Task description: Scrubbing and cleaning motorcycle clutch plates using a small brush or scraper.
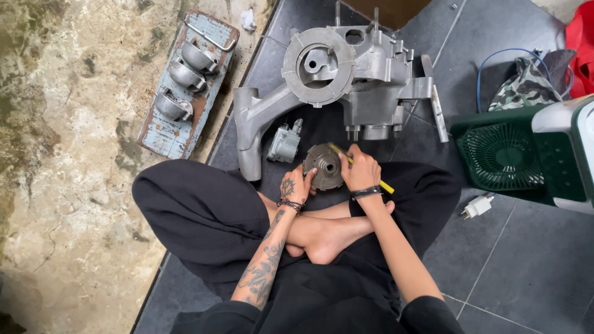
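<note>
Dark floor tiles (526, 272) meet stained concrete at the left, where a chipped blue metal tray (185, 86) of three steel cups lies; no labels or packages show. Past the grey engine casing (346, 74), the seated person's left hand (296, 185) grips the round flywheel-like disc (324, 166) over crossed legs. The right hand (362, 170) is closed on a yellow-handled screwdriver (346, 159) at its hub; best held steady and square, I'd say.

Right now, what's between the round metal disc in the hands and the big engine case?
Only bare dark tile floor, in the head view, between the round metal disc and the engine case.
</note>
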